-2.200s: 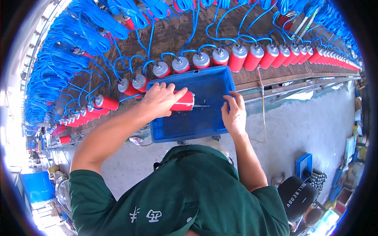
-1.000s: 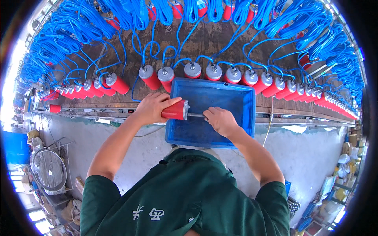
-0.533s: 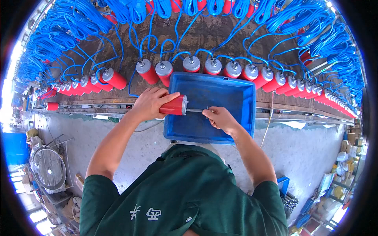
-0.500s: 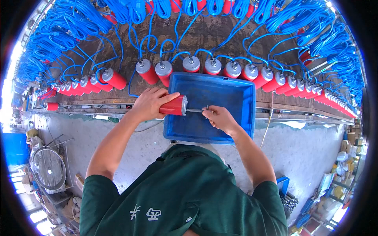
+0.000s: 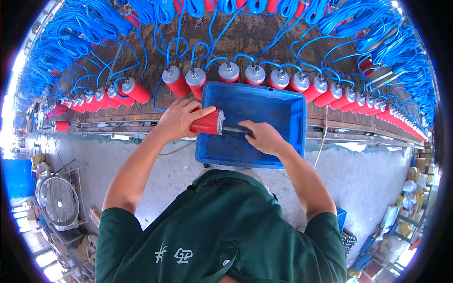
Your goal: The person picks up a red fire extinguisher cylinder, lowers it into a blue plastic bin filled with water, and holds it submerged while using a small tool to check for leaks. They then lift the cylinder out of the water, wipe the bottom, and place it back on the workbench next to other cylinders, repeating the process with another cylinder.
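Observation:
My left hand [image 5: 179, 119] is wrapped round a red cylinder [image 5: 206, 123], which lies on its side above the left part of a blue plastic tray [image 5: 302, 125]. The cylinder's grey metal end faces right. Over the tray, my right hand [image 5: 265, 137] grips a T-handle wrench [image 5: 234, 129]. Its straight shank runs left to the metal end of the cylinder; the fingers cover most of the handle. Whether the tip sits on a screw is too small to make out.
Beyond the tray, a curved row of red cylinders [image 5: 255, 74] with grey caps stands on a worn brown table [image 5: 231, 40]. Blue cables [image 5: 245, 56] rise from them to coiled bundles [image 5: 101, 23] at the back and sides. A wheel [image 5: 59, 202] stands on the floor at left.
My right hand has turned about the wrench handle, so the crosspiece seen before is now mostly covered. My left hand keeps the cylinder in nearly the same place.

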A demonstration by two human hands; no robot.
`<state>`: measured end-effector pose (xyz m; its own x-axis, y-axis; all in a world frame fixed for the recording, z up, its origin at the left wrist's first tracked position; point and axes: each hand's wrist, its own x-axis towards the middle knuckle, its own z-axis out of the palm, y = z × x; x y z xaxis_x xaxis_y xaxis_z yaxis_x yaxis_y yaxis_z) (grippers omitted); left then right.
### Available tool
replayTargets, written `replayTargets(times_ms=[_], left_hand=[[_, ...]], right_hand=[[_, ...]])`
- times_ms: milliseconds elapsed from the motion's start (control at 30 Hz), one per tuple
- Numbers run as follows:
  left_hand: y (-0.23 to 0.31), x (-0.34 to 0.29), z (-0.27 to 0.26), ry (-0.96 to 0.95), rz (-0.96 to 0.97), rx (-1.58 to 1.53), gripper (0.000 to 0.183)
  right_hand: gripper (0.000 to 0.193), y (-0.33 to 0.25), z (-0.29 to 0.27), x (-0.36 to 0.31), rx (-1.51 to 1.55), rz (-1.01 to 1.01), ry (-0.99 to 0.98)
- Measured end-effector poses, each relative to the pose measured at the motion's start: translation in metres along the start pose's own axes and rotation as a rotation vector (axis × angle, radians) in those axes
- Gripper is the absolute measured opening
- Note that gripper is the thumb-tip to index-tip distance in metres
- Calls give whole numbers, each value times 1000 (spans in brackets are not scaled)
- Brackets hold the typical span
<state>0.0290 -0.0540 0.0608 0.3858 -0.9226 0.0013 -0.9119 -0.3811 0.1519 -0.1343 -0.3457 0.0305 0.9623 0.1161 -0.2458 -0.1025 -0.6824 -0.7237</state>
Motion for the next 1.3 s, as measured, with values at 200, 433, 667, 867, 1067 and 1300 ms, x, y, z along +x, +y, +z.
replayTargets(times_ms=[200,433,667,867,1067,1300], left_hand=[[-1,-1,2,12,-18,-5,104],[2,2,-1,-39,4,59,106],[4,1,0,-41,-9,88,103],[3,-2,-1,-73,-30,87,103],[6,3,-2,-74,-19,84,105],[5,0,-2,-48,-18,81,104]], right_hand=[[24,-1,13,6,-513,-181,225],[33,-11,-4,53,-106,-70,-293],[29,-19,1,56,-137,-18,-304],[34,-28,-3,66,-34,103,-432],[37,-12,1,70,-217,-53,-412],[32,-50,-20,62,45,335,-540]])
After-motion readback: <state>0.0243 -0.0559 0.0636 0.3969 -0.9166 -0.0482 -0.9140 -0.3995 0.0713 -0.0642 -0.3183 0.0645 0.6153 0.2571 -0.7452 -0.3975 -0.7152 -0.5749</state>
